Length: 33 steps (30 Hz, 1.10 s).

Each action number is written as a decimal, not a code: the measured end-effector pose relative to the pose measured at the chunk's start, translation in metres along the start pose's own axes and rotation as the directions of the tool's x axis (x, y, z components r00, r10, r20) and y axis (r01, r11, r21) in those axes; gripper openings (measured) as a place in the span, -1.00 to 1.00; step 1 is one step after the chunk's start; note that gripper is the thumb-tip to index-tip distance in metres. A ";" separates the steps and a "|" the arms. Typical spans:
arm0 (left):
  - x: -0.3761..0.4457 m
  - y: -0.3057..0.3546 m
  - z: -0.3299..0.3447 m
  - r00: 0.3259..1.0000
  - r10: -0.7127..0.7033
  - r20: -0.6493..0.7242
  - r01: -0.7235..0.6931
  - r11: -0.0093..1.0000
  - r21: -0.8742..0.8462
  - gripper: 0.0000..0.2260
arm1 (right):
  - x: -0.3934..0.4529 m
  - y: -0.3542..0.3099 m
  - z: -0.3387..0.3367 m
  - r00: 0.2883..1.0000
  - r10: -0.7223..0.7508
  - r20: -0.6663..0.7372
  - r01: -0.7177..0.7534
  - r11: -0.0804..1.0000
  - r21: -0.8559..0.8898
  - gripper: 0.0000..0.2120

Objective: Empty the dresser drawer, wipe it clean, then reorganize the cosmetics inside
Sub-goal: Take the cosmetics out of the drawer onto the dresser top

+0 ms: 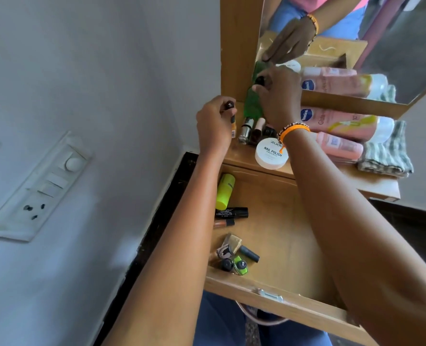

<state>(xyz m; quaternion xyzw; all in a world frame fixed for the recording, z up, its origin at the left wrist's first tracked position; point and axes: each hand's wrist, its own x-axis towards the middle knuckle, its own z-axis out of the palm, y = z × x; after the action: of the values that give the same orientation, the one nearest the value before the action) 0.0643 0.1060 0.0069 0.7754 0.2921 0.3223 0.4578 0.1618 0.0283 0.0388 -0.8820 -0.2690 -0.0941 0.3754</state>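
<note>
The wooden drawer [279, 293] stands pulled open below me. Along its left side lie a yellow-green tube [224, 191], a black tube [231, 212], a small brown tube [223, 223] and a cluster of nail polish bottles [234, 255]. My left hand [213, 126] grips a small dark-capped cosmetic stick [231, 113] above the dresser top's left end. My right hand [278, 98] pinches a small dark bottle [259, 80] in front of a green bottle [253, 101] near the mirror. Several small polish bottles [250, 131] stand upright on the top beside a white nail polish remover tub [271, 154].
Pink lotion bottles [341, 121] and a smaller pink bottle [339, 146] lie on the dresser top [236, 158], with a folded striped cloth [386, 153] at the right. The mirror [394, 46] stands behind. A wall [107, 71] with a switch panel [39, 188] is to the left.
</note>
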 end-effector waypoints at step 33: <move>-0.133 -0.041 -0.003 0.962 -0.120 0.245 -0.145 0.538 0.831 -0.82 | -0.187 0.047 0.030 0.683 0.074 0.727 0.216 0.930 -0.298 -0.84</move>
<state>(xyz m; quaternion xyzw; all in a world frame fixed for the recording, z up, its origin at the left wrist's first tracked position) -0.0272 0.0253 -0.0598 0.9380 0.3393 0.0351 0.0615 0.0296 -0.0525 -0.0802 -0.8881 -0.4082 0.2007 0.0657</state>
